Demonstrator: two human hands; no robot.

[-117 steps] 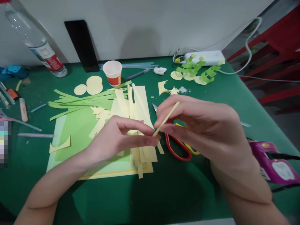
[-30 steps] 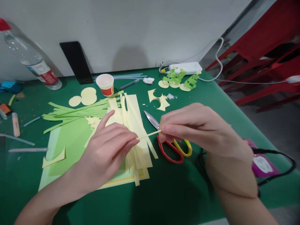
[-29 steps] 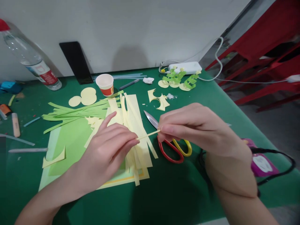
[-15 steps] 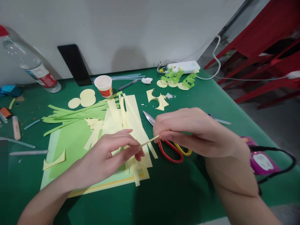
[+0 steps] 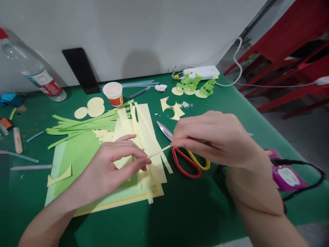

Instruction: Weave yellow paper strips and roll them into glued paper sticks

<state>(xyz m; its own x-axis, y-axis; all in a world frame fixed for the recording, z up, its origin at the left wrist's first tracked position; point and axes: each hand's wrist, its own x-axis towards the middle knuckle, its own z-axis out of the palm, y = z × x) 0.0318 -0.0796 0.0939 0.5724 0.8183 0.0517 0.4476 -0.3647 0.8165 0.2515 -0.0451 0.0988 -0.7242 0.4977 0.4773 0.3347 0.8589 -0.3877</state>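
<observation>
A thin pale-yellow paper strip [image 5: 160, 151] stretches between my two hands above the table. My left hand [image 5: 117, 163] pinches its left end between thumb and fingers. Its right end is pinched in my right hand [image 5: 213, 139], higher up. Below the left hand lie pale-yellow paper strips [image 5: 146, 123] on green sheets [image 5: 74, 157]. Scissors [image 5: 185, 164] with red and yellow handles lie beneath the right hand, which partly covers them. A bundle of green paper strips [image 5: 82, 125] is to the left, beyond the left hand.
A paper cup [image 5: 113, 94], yellow paper circles [image 5: 96, 107], a leaning black phone [image 5: 81, 70] and a bottle [image 5: 46, 79] stand or lie toward the wall. Green curled paper pieces on round bases [image 5: 207, 89] sit before a white power strip [image 5: 202, 72]. A purple item [image 5: 288, 173] with a black cable lies right.
Both hands have shifted slightly, the left one leftward and the right one upward. More of the strip shows between them.
</observation>
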